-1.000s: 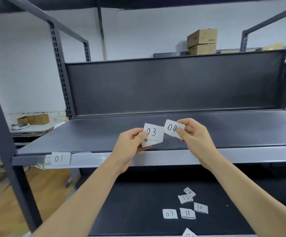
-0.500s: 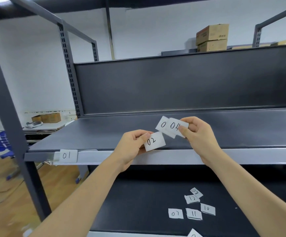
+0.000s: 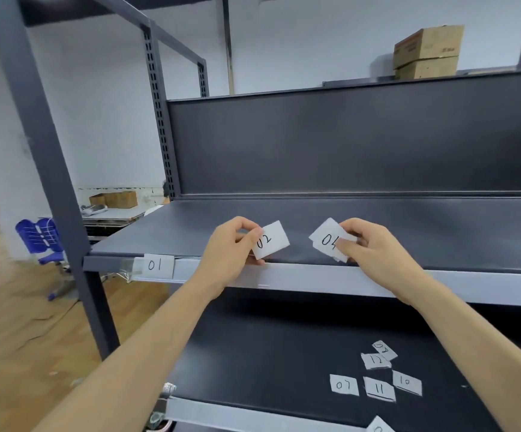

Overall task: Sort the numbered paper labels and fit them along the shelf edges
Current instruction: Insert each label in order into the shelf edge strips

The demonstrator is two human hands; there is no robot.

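From the 01 label point(image 3: 156, 265) on the shelf edge point(image 3: 315, 280), we hold label 02 point(image 3: 270, 240) to its right and the 04 stack point(image 3: 329, 240) farther right. Loose labels point(image 3: 379, 388) lie below-right of it, on the lower shelf point(image 3: 268, 363).

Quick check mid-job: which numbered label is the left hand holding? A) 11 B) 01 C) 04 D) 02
D: the left hand pinches the label marked 02, while the 04 label is in the right hand and the 01 label sits on the shelf edge.
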